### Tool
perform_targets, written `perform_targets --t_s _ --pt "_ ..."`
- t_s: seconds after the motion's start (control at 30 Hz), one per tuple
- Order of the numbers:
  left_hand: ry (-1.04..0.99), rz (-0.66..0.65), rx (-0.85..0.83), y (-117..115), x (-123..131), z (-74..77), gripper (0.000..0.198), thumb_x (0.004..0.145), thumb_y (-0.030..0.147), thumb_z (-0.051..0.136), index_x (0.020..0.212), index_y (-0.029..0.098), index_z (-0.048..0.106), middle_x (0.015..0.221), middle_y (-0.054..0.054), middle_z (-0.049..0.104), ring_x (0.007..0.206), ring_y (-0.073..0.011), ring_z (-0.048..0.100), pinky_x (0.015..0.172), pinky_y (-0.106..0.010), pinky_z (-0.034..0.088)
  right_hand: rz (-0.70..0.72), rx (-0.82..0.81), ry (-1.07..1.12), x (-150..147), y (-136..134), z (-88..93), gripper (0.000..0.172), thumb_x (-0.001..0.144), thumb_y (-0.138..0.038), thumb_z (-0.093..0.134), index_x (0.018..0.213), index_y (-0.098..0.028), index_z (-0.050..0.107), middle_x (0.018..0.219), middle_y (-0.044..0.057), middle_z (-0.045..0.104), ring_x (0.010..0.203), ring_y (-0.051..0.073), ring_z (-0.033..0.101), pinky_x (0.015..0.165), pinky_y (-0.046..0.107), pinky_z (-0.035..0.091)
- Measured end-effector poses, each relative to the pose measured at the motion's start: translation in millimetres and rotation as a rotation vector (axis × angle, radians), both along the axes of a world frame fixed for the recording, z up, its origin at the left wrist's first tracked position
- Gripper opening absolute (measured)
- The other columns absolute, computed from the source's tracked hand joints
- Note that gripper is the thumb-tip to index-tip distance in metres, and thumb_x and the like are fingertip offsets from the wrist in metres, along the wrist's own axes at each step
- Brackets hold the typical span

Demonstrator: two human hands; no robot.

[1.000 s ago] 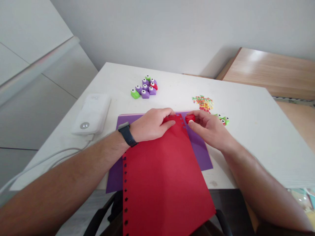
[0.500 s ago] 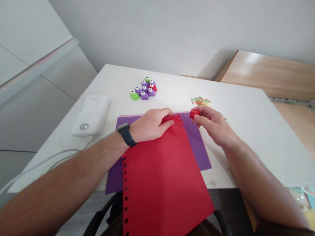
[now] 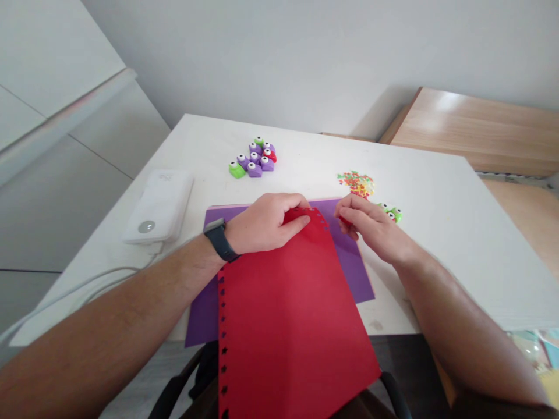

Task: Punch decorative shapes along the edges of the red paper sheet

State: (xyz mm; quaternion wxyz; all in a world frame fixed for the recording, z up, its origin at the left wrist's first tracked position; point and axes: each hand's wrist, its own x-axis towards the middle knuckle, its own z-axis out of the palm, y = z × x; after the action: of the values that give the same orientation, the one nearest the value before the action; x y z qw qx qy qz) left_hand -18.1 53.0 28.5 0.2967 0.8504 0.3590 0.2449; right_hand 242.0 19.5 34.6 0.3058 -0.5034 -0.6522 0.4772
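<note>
My left hand [image 3: 279, 222] pinches the far edge of a red sheet of paper [image 3: 297, 314] between thumb and fingers. Small star-like holes run down the sheet's left edge and across its far right corner. The near end of the sheet hangs over the table's front edge. To the right of that corner, my right hand [image 3: 364, 226] is closed around a red craft punch [image 3: 345, 220], mostly hidden by the fingers and apart from the paper. Purple paper [image 3: 349, 270] lies beneath the red sheet.
Several purple, green and red craft punches [image 3: 254, 157] stand at the back. Paper confetti [image 3: 357, 183] is piled beyond my right hand, with more punches [image 3: 395, 214] beside it. A white power bank [image 3: 159, 206] with a cable lies on the white table [image 3: 445, 256] at left.
My right hand has turned over, so its fingers now cover most of the red punch. Green punches have come into view behind it. My left hand keeps its hold on the paper.
</note>
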Motion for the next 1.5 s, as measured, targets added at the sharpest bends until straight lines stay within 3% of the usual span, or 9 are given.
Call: perform_targets --t_s 0.1,0.33,0.6,0.83,1.1,1.5 --pt "-0.017 -0.004 0.020 -0.3 -0.6 -0.8 0.018 0.099 0.033 0.061 0.108 0.021 0.072 0.104 -0.003 0.078 0.093 -0.0188 0.072 0.087 -0.031 0.051 0.051 0.106 -0.146 0.4 -0.9 2.3 0.016 0.101 -0.035 0.061 0.095 -0.022 0.066 0.078 -0.002 0.060 0.067 0.014 0.046 0.063 0.029 0.038" --pt "-0.043 -0.016 0.028 -0.1 -0.8 0.4 0.016 0.096 0.034 0.065 0.104 0.021 0.071 0.101 -0.002 0.078 0.090 -0.0177 0.071 0.085 -0.030 0.051 0.151 0.093 -0.168 2.6 -1.2 0.2 0.017 0.100 -0.035 0.063 0.105 -0.023 0.074 0.098 0.003 0.072 0.084 0.019 0.061 0.078 0.033 0.048" --pt "-0.045 -0.026 0.049 -1.8 0.3 3.0 0.012 0.092 0.030 0.068 0.098 0.021 0.072 0.095 -0.001 0.078 0.085 -0.0167 0.071 0.082 -0.029 0.052 0.220 0.048 -0.086 3.0 -3.7 3.1 0.022 0.104 -0.040 0.062 0.104 -0.021 0.072 0.097 0.003 0.070 0.086 0.019 0.060 0.078 0.032 0.047" --pt "-0.054 -0.029 0.065 -2.2 0.2 3.2 0.012 0.092 0.030 0.069 0.098 0.020 0.072 0.094 -0.001 0.078 0.084 -0.0160 0.071 0.081 -0.028 0.051 0.230 0.009 -0.087 1.6 -4.5 5.4 0.028 0.106 -0.044 0.058 0.098 -0.020 0.070 0.084 0.000 0.061 0.076 0.016 0.052 0.070 0.029 0.042" --pt "-0.025 -0.028 0.046 -3.4 1.5 7.5 0.014 0.090 0.033 0.071 0.097 0.021 0.072 0.096 -0.002 0.079 0.086 -0.0183 0.072 0.083 -0.031 0.053 0.247 0.053 -0.124 1.0 -4.0 3.8 0.026 0.105 -0.043 0.059 0.098 -0.021 0.071 0.087 0.001 0.066 0.078 0.017 0.055 0.073 0.029 0.045" --pt "-0.060 -0.157 0.045 -6.1 4.2 7.8 0.008 0.096 0.020 0.068 0.094 0.023 0.075 0.094 -0.001 0.079 0.087 -0.0167 0.071 0.086 -0.031 0.052 0.270 0.017 -0.112 -1.1 -3.7 2.6 0.025 0.105 -0.041 0.059 0.098 -0.020 0.071 0.087 0.001 0.066 0.079 0.016 0.055 0.072 0.029 0.045"
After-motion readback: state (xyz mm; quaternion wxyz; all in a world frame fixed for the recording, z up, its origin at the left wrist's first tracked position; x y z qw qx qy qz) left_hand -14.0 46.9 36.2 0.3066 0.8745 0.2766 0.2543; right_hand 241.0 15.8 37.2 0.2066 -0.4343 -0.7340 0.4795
